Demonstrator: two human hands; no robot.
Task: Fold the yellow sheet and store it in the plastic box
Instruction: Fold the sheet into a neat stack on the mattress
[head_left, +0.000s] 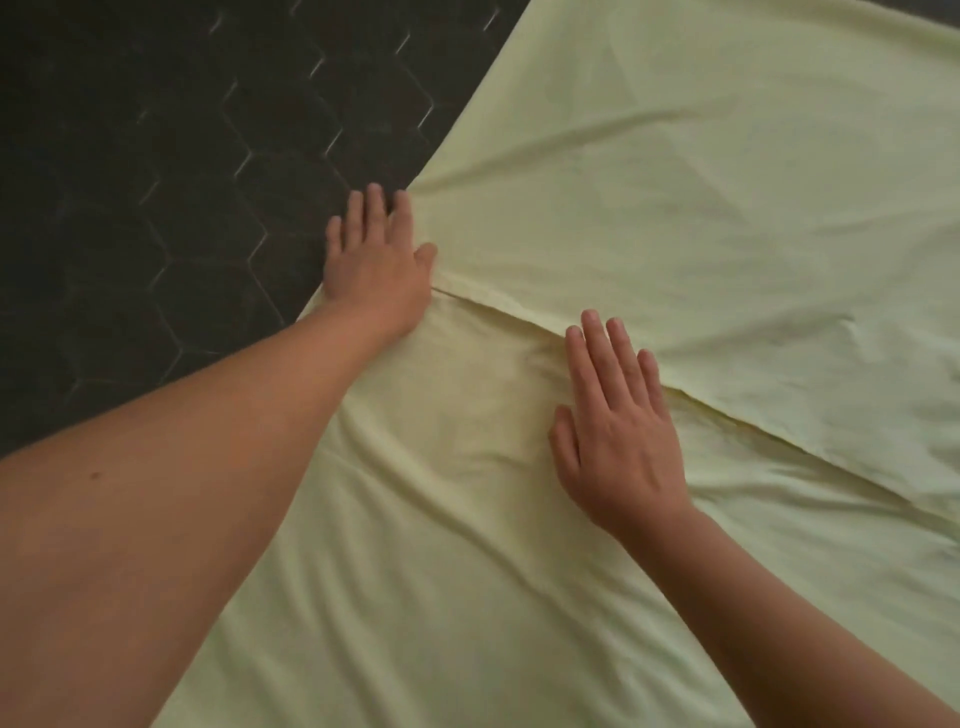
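The pale yellow sheet (701, 208) lies spread over the dark floor and fills the right and lower part of the head view. One layer is folded over another, and its hemmed edge runs diagonally from centre to lower right. My left hand (376, 260) lies flat with straight fingers at the sheet's left edge, fingertips reaching onto the floor. My right hand (618, 431) presses flat on the sheet, fingers straight and resting across the hemmed edge. The plastic box is out of view.
A dark floor with a hexagon tile pattern (182, 182) takes up the upper left. The sheet shows soft wrinkles around both hands.
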